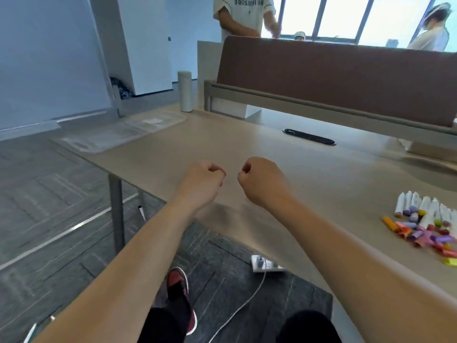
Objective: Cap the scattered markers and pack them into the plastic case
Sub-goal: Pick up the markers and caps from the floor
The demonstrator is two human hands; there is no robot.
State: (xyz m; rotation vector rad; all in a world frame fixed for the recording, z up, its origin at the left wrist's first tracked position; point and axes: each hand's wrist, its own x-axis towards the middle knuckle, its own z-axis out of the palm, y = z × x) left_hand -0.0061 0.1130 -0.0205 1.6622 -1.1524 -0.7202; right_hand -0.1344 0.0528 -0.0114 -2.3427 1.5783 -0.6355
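My left hand (pixel 201 180) and my right hand (pixel 261 180) are held out side by side over the middle of the beige table (pixel 309 174), both with fingers curled into fists and holding nothing. A heap of white markers (pixel 420 209) lies at the right edge of the table, with several loose coloured caps (pixel 430 236) scattered just in front of them. The clear plastic case (pixel 123 134) lies open and flat at the far left corner of the table, well away from both hands.
A white cylindrical bottle (pixel 185 91) stands at the table's far left corner. A brown divider panel (pixel 333 78) runs along the back, with people behind it. A black cable slot (pixel 309 136) sits mid-table. A power strip (pixel 265 263) and cable lie on the floor.
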